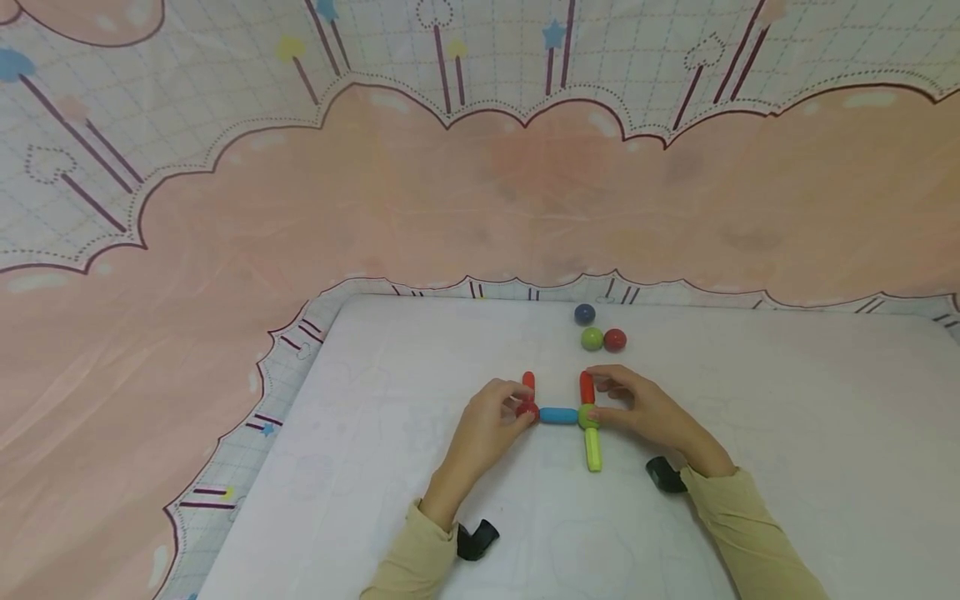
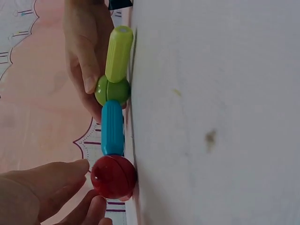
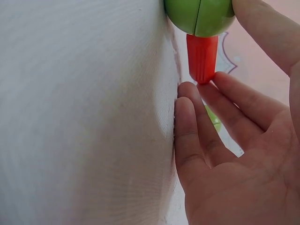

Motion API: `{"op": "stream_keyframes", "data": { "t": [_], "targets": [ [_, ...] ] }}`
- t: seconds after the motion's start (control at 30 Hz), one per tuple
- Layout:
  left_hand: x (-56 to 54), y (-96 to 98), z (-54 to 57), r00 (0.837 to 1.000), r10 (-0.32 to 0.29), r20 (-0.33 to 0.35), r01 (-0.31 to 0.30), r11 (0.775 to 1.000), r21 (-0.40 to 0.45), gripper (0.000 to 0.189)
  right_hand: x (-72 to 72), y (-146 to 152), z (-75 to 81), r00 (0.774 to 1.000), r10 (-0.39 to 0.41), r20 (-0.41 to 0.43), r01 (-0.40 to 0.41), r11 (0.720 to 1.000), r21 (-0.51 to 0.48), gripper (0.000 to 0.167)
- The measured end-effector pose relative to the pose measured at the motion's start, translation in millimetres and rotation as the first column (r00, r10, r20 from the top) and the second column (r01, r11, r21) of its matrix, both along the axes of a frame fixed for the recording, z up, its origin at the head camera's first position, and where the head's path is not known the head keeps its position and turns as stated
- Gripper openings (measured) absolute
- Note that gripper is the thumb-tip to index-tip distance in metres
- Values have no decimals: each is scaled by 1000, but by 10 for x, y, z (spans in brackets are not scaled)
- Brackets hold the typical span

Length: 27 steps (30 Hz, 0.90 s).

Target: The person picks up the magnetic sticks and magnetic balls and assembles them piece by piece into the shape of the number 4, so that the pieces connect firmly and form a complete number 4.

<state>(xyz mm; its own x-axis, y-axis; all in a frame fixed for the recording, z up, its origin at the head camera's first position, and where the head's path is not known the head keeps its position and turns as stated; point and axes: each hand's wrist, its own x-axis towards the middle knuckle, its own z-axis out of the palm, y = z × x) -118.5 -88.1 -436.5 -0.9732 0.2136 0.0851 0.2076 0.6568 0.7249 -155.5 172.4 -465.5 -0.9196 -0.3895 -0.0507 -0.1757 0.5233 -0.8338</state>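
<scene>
A joined toy of plastic rods and balls lies on the white tabletop. My left hand [image 1: 487, 421] pinches the red ball [image 2: 113, 177], from which a red rod [image 1: 528, 383] points away from me. A blue rod [image 1: 558, 416] links that ball to a green ball [image 2: 112, 90]. From the green ball, a yellow-green rod [image 2: 119, 54] points toward me and another red rod [image 3: 202, 58] points away. My right hand [image 1: 641, 408] holds this end, thumb on the green ball and fingertips at the red rod's far tip.
Beyond the toy lie a loose dark blue ball [image 1: 585, 314], a light green ball [image 1: 592, 338] and a red ball [image 1: 615, 340]. The white tabletop [image 1: 420, 350] ends behind them at a patterned cloth [image 1: 450, 200]. Black wrist devices [image 1: 477, 540] sit at both cuffs.
</scene>
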Motion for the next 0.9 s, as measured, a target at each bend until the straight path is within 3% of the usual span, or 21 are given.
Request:
{"op": "stream_keyframes", "data": {
  "t": [0.27,0.9],
  "targets": [
    [-61,-62,-71,998,21,52,-22,1000,18,26,-22,-11,-21,1000,1,15,-1,1000,3,67],
    [-134,-71,-124,989,-56,139,52,998,33,24,-1,12,22,1000,1,0,-1,1000,20,66]
  ]
}}
